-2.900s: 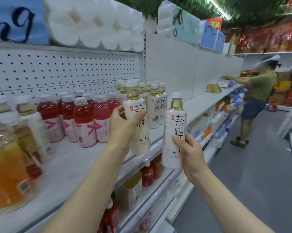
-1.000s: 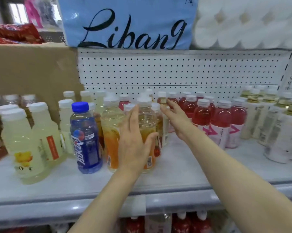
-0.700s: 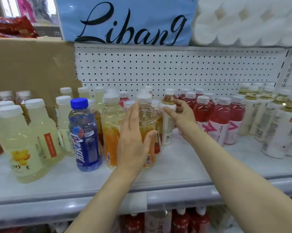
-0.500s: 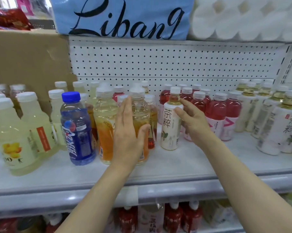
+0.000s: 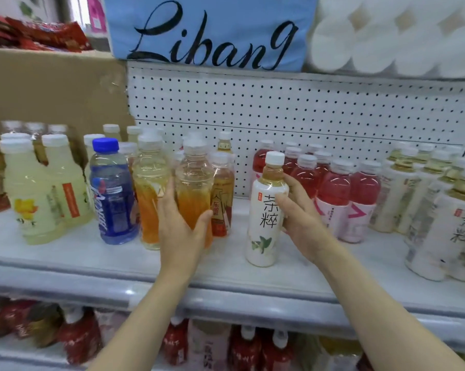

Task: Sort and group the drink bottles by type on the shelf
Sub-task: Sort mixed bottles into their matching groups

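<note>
My right hand (image 5: 299, 218) grips a white-labelled tea bottle (image 5: 266, 210) with a white cap, near the front of the white shelf (image 5: 226, 266). My left hand (image 5: 180, 231) lies against the front of an orange juice bottle (image 5: 193, 188), thumb on its right side, fingers straight. A second orange juice bottle (image 5: 148, 194) stands just left of it, and a blue bottle (image 5: 112, 194) beyond that. Red drink bottles (image 5: 333, 188) are grouped behind my right hand. More white tea bottles (image 5: 445, 210) stand at the right.
Pale yellow drink bottles (image 5: 36, 191) fill the shelf's left end beside a cardboard box (image 5: 54, 89). A perforated back panel (image 5: 306, 111) closes the shelf behind. Tissue packs (image 5: 210, 33) and paper rolls (image 5: 394, 36) sit above; red bottles (image 5: 247, 346) fill the shelf below.
My right hand has pulled the white tea bottle out from among the mixed bottles, forward and to the right. My left hand has stayed against the orange juice bottle.
</note>
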`<state>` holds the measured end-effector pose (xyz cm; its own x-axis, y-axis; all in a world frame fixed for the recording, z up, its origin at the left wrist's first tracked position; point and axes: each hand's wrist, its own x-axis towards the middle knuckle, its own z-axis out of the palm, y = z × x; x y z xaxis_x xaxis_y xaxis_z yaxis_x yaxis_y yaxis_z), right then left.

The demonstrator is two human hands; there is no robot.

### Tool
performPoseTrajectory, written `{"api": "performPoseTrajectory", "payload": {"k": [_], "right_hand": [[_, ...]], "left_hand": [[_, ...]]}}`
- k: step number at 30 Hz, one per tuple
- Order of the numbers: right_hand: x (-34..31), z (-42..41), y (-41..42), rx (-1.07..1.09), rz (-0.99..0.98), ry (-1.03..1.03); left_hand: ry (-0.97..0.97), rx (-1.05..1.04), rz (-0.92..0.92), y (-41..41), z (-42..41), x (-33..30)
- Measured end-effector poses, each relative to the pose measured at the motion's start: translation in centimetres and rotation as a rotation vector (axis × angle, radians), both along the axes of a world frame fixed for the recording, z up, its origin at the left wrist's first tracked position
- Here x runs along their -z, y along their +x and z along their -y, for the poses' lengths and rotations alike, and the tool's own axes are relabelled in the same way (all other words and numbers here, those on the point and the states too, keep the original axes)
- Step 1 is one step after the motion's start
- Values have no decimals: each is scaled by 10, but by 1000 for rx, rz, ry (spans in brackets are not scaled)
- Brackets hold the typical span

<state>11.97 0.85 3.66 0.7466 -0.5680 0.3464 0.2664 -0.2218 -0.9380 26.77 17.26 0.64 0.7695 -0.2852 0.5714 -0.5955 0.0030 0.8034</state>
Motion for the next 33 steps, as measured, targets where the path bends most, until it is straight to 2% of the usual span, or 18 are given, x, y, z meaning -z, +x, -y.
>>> {"api": "performPoseTrajectory", "payload": {"k": [2, 5, 10, 24, 33], "right_hand": [[4, 0, 0, 70, -64, -108], [8, 1, -1, 100, -86, -90], [9, 4, -5, 56, -89, -86], [12, 7, -18, 127, 15, -29], [8, 31, -67, 353, 141, 23]], "left_hand": [[63, 5, -84, -2, -2, 4], [87, 41, -180, 0, -4, 2], [75, 30, -214, 5, -8, 7], [101, -14, -120, 3, -6, 16], [102, -40, -102, 1, -5, 18]]}}
